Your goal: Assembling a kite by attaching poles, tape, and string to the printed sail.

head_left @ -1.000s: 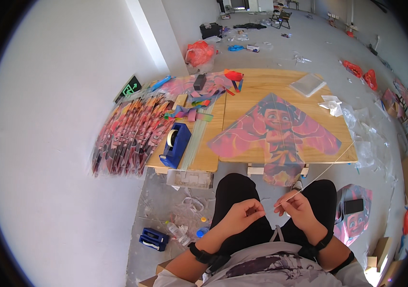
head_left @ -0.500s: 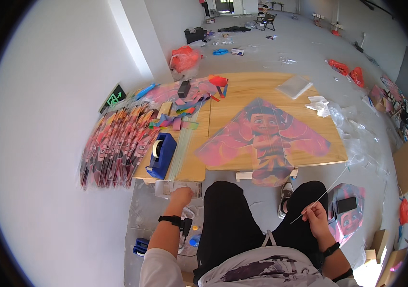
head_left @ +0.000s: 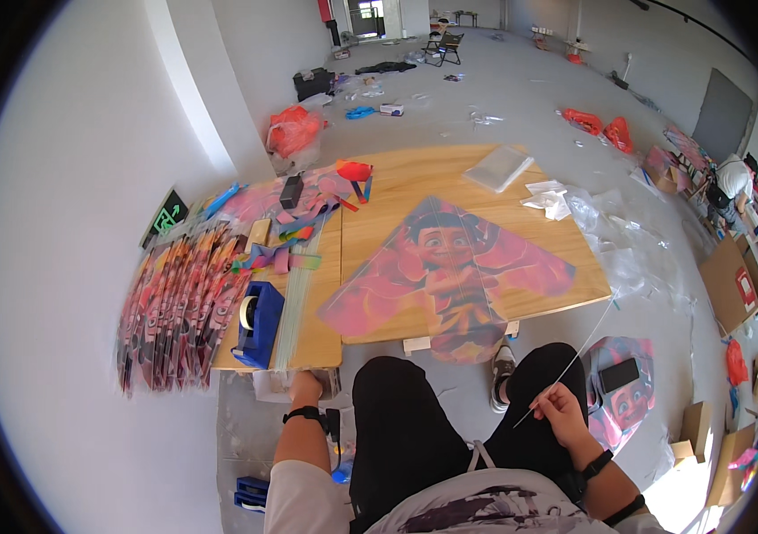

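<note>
A printed kite [head_left: 455,285] with a cartoon figure lies spread on the wooden table [head_left: 397,191], its tail end hanging over the front edge. My right hand [head_left: 564,416], above my right thigh, pinches a thin pale rod [head_left: 578,351] that slants up to the right. My left hand [head_left: 306,389] is down in a clear box [head_left: 330,383] under the table's front left edge; its fingers are hidden there. Just above that box on the tabletop stand a blue tape dispenser [head_left: 262,326] and a bundle of thin pale rods [head_left: 298,307].
Folded, wrapped kites [head_left: 174,307] overhang the table's left side by the wall. Colourful ribbons [head_left: 286,254] lie behind the dispenser. Clear plastic sleeves [head_left: 498,168] rest at the back right. A phone [head_left: 619,376] lies on another kite [head_left: 633,409] beside my right leg. Cardboard boxes [head_left: 733,280] stand right.
My left hand has gone from beside the clear box down into it. My right hand still holds the rod at a similar slant. The whole view has shifted.
</note>
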Tool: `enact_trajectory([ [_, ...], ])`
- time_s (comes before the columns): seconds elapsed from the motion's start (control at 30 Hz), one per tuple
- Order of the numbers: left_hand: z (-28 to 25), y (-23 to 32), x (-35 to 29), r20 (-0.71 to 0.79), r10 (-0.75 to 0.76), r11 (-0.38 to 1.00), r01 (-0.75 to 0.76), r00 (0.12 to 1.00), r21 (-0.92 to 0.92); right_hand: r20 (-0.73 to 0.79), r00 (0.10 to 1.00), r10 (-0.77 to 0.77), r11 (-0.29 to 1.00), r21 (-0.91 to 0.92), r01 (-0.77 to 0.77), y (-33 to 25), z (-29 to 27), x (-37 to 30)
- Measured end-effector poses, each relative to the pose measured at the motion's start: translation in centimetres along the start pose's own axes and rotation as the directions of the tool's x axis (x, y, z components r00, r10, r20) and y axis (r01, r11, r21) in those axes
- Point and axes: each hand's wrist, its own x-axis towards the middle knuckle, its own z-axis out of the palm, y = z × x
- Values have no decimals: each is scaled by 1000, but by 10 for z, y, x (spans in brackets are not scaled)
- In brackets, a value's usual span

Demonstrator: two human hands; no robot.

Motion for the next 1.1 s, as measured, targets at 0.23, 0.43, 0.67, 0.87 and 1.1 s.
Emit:
enact_trajectory([
  [0.23,13,-12,17,-62,44,983,-54,997,-176,25,1000,5,1000,23,-6,3,-4,1],
  [0.43,29,-53,46,-56,81,992,-86,995,-92,75,997,15,1000,22,-16,2,4,4],
  [0.67,15,-21,34,110,159,987,-156,981,-35,39,999,32,999,31,-33,3,-8,-3],
  [0.87,14,-23,34,114,134,991,-132,984,-21,46,998,35,999,25,-36,2,-6,-3],
  [1.1,3,-32,6,-82,394,916,-398,916,-53,65,998,16,998,54,-19,4,-6,2],
])
